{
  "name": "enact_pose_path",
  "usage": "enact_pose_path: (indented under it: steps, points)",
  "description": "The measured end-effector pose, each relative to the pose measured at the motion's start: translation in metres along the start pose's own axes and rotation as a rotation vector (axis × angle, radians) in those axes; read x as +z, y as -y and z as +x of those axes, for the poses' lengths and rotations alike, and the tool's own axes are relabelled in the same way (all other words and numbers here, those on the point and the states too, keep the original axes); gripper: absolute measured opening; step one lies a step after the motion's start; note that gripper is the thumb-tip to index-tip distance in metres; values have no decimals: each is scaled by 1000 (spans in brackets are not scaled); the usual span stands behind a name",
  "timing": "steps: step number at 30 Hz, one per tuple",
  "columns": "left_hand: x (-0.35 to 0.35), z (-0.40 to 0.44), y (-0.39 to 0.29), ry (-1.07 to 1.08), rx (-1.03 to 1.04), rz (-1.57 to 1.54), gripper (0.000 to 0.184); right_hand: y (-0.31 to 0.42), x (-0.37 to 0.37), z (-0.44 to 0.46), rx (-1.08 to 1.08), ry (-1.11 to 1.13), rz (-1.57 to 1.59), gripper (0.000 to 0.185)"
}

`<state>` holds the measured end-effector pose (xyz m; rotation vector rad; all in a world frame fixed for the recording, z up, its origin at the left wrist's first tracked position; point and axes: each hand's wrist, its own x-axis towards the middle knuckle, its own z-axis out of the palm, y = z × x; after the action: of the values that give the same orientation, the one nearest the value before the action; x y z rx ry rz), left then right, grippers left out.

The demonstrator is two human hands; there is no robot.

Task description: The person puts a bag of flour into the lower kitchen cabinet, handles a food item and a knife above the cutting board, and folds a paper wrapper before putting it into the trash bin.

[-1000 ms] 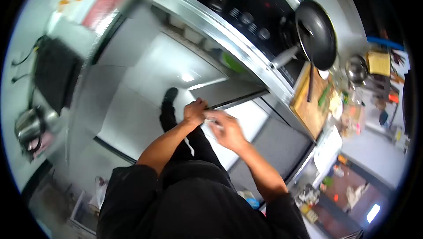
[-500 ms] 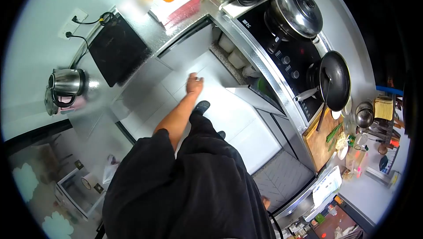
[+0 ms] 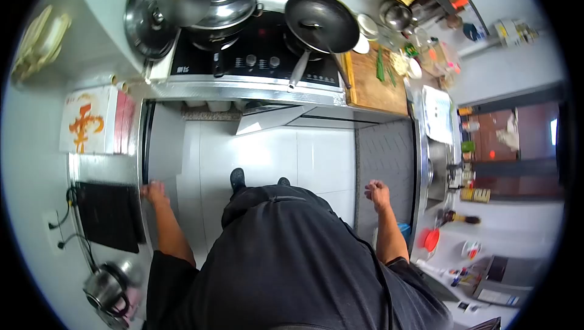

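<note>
My left hand (image 3: 156,192) hovers by the edge of the left counter, close to a flat black cooktop plate (image 3: 109,215). Its fingers look loosely apart, with nothing visible in them. On the other side, my right hand (image 3: 378,194) hangs over the grey floor mat (image 3: 386,147), fingers slightly bent and holding nothing I can see. Ahead of me is a black stove (image 3: 255,65). It carries a lidded pot (image 3: 228,1) and a dark wok (image 3: 322,21) with a utensil inside. Below the stove, a cabinet door (image 3: 267,120) stands ajar.
A wooden cutting board (image 3: 377,86) holds green stalks (image 3: 381,65) and pale chopped food (image 3: 399,62). A large lid (image 3: 149,20) leans left of the pot. A printed box (image 3: 91,120) and a kettle (image 3: 104,287) are on the left counter. The sink (image 3: 437,169) is at right.
My view has swung round, so the stove now lies straight ahead instead of at the right. Both forearms are now in view, spread to either side of my body.
</note>
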<state>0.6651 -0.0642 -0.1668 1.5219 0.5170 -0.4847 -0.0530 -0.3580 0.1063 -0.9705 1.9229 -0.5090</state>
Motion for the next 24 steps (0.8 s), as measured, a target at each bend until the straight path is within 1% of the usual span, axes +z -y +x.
enact_pose_path:
  steps: [2,3,5,8,9,11,12,14,15,17,18,20,21,23,24]
  points:
    - [1,11,0,-30,-48,-123,42,-6,5,1,-70,78,75,22]
    - [4,16,-1,-16,-46,-118,42,-8,6,-5,-67,67,86,22]
    - [10,7,-6,-8,-23,-21,41,1,11,-23,21,8,-9,17]
    - [13,-14,-12,-4,11,134,39,-22,5,-29,58,-6,-14,15]
    - [14,-19,-15,0,15,142,39,-30,2,-32,66,-8,-8,15]
    - [15,-18,-14,-90,72,142,38,-39,-6,-40,105,-32,-42,13]
    - [16,-19,-14,-84,73,147,38,-47,-10,-41,109,-37,-38,13]
    - [10,-3,2,15,196,303,38,-58,-14,-44,124,-27,-12,12]
    - [14,-5,8,29,202,302,38,-64,-15,-44,124,-35,0,12]
    - [23,-38,17,-82,424,639,42,-76,-15,-49,139,-74,57,9]
    - [26,-48,21,-68,432,642,42,-79,-14,-52,144,-83,69,9]
    - [45,-68,26,117,440,911,40,-80,-6,-61,164,-91,76,7]
    - [58,-84,29,142,454,913,40,-80,-4,-66,170,-109,95,7]
    - [90,-133,14,161,356,988,39,-80,3,-75,186,-107,111,5]
    - [103,-140,12,214,346,1041,42,-82,4,-80,192,-128,109,6]
